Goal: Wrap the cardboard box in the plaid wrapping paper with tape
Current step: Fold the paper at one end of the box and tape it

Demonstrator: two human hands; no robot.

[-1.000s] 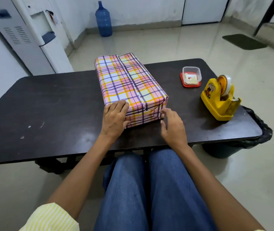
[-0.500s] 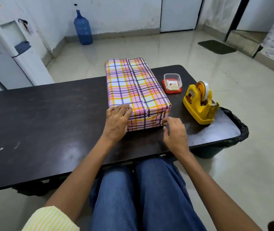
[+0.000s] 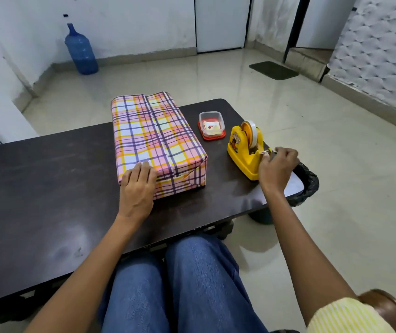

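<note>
Fingers of the left hand lie straight and pressed together, flat over the near top edge of the box, with the palm against its near end. That box, a long block fully covered in glossy plaid paper of pink, yellow, white and purple lines, sits mid-table, reaching toward the far edge. A seam runs along its top, and the near end shows folded triangular flaps, partly hidden by the hand. Curled fingers of the right hand pinch the end of the tape at the cutter of the yellow plastic dispenser near the table's right edge; the strip itself is too thin to make out. Between box and dispenser, nearer the far edge, stands a small clear tub on a red lid, its contents unclear. Dark, scuffed and round-cornered, the table hides most of a bin lined with black plastic at its right edge. Both arms are cut off at striped yellow sleeves.
</note>
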